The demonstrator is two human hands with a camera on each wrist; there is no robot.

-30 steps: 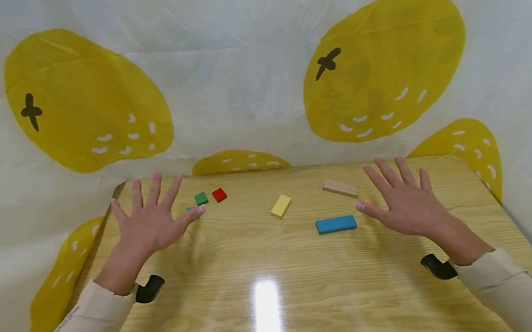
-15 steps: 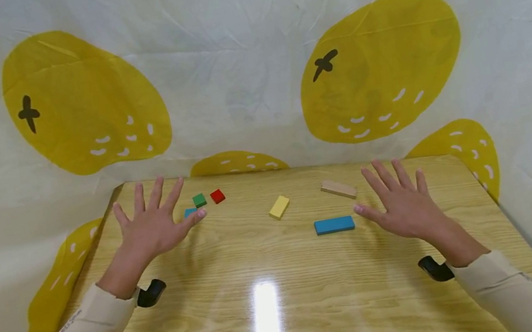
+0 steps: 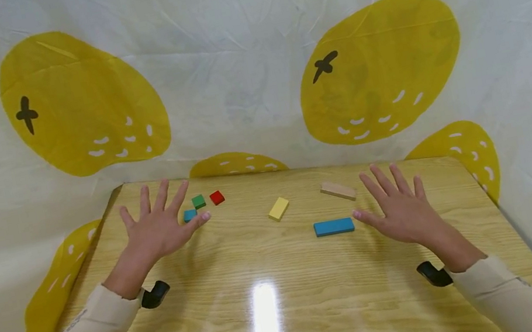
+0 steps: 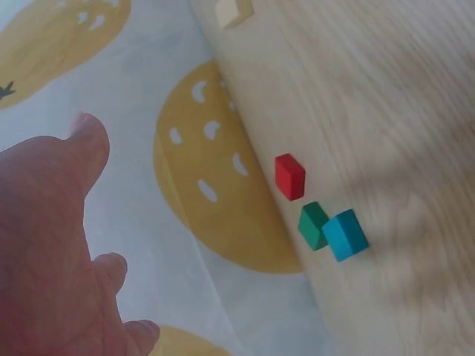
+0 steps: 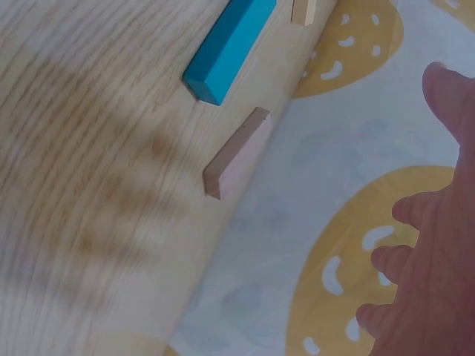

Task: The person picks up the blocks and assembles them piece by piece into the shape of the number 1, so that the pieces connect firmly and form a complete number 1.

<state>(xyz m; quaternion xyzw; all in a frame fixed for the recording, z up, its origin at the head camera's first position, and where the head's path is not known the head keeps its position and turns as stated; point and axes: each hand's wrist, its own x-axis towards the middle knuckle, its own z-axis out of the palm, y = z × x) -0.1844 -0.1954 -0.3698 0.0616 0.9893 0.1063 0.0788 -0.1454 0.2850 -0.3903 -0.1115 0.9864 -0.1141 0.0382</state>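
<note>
My left hand (image 3: 157, 230) hovers over the table's left side, fingers spread, holding nothing. Near its thumb lie a small blue block (image 3: 190, 215), a green block (image 3: 199, 201) and a red block (image 3: 217, 198). In the left wrist view the blue block (image 4: 346, 236) sits close against the green block (image 4: 313, 225). On the right, my right hand (image 3: 398, 208) is likewise spread and holds nothing. Left of its thumb is a long blue block (image 3: 334, 227), with a plain wooden block (image 3: 338, 190) behind it. A yellow block (image 3: 279, 209) lies between the two hands.
The wood-grain table (image 3: 207, 319) reflects a bright light strip near its front. A pale cloth (image 3: 229, 77) printed with yellow fruit hangs behind the table and along both sides. Black wrist-worn devices (image 3: 156, 294) stick out below the sleeves.
Both hands stay spread in the air. The left hand has shifted slightly right and down in view, uncovering more of the small blue block. The blocks lie as before.
</note>
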